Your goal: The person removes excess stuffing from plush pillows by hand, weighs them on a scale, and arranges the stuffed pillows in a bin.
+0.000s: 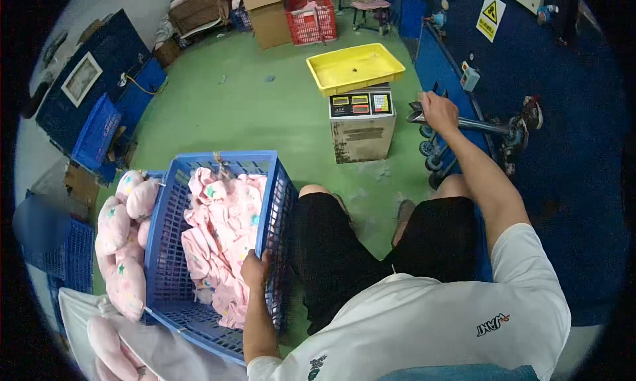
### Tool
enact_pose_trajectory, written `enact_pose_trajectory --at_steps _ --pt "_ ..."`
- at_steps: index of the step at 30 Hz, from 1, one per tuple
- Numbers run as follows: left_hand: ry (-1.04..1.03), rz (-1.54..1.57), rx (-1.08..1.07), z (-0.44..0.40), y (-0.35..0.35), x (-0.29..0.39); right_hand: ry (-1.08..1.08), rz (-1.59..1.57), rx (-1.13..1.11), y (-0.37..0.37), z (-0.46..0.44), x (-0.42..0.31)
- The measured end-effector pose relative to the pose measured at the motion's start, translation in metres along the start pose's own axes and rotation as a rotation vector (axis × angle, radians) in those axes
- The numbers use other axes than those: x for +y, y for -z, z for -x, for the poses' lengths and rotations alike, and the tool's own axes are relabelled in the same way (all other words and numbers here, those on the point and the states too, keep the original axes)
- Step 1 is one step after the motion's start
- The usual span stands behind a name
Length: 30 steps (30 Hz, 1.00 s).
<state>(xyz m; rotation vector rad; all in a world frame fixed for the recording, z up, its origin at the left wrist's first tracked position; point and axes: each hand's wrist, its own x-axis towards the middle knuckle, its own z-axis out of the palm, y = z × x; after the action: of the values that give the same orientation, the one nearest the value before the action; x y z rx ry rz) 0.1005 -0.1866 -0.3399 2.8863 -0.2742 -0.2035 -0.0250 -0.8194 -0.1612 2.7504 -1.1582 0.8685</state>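
Note:
My left hand [255,270] is closed on the near right rim of a blue plastic basket [270,202]. Pink patterned fabric pieces [225,228] lie loosely inside it. To the right, my right hand [438,112] is up beside the blue machine, its fingers curled at the end of a metal tube [487,125] that sticks out of the machine's side. Stuffed pink pieces [126,281] are piled against the basket's left side.
A yellow tray [354,69] rests on a weighing scale [363,126] ahead. Further back are a cardboard box [268,20], a red basket [311,26] and a small stool [371,10]. A blue machine panel [550,182] stands at the right. Blue crates [98,132] stand at the left.

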Motion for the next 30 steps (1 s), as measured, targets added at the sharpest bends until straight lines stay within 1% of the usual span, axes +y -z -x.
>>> enact_pose_trajectory --at_steps 5,7,9,10,12,13,15,17,23,27,30 --pt "0.004 -0.044 0.002 -0.005 -0.019 -0.016 0.011 0.003 0.035 0.003 0.007 -0.005" --pt "0.001 -0.062 0.027 -0.005 -0.019 -0.014 0.021 -0.013 0.055 0.000 0.003 -0.003" --pt "-0.012 -0.053 0.062 0.001 -0.009 -0.002 0.059 0.000 0.127 -0.006 0.003 0.001" --pt "-0.017 -0.067 0.040 -0.004 -0.013 -0.002 0.054 -0.012 0.131 -0.004 0.002 0.000" --pt "-0.027 -0.044 0.052 -0.006 -0.021 -0.015 0.036 0.023 0.109 -0.005 0.003 -0.001" --pt "-0.032 -0.063 0.016 0.001 -0.023 -0.019 0.031 0.033 0.104 -0.010 0.002 0.001" --pt "-0.023 -0.090 0.007 0.000 -0.022 -0.015 0.018 0.050 0.100 -0.008 0.005 0.002" --pt "-0.014 -0.105 0.028 -0.006 -0.018 -0.008 0.055 -0.014 0.097 -0.002 0.005 -0.001" --pt "-0.023 -0.110 0.049 -0.008 -0.016 -0.003 0.028 -0.018 0.080 0.003 0.002 -0.001" --pt "-0.011 -0.087 0.005 -0.005 -0.013 -0.004 0.071 -0.024 0.089 0.000 0.003 -0.001" --pt "0.002 -0.106 0.012 -0.007 -0.014 -0.002 0.053 -0.028 0.077 0.000 0.002 -0.001"
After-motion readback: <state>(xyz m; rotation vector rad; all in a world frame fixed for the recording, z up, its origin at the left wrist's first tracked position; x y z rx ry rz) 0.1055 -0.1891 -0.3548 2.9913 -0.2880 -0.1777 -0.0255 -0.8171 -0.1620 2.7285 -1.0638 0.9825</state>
